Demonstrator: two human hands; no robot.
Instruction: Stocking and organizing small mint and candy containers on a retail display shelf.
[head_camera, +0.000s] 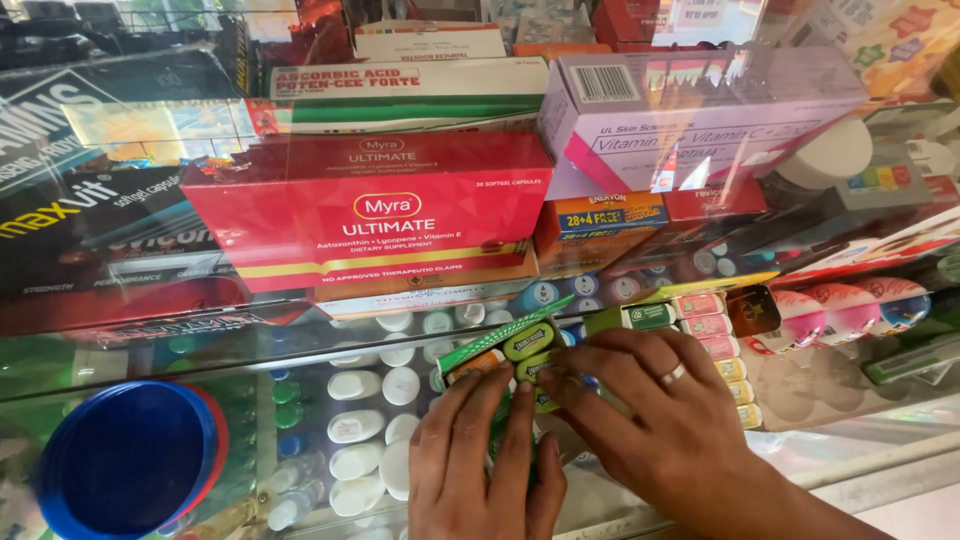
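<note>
Green small packs (520, 345) sit pinched under my fingertips on the glass counter (880, 440). My left hand (485, 465) and right hand (665, 415) both lie with fingers loosely spread, pressing the packs between them, just below the red box (370, 210).

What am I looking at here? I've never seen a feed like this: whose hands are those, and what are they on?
This is one picture from a camera worn on a person's head, looking down at their own two bare hands. The left hand and the right hand, which wears a ring, both press on a green blister strip of small packs lying on a glass counter. Stacked behind it stand a red box and a pink box. A blue lid sits at the left. White bottles show beneath the glass.
</note>
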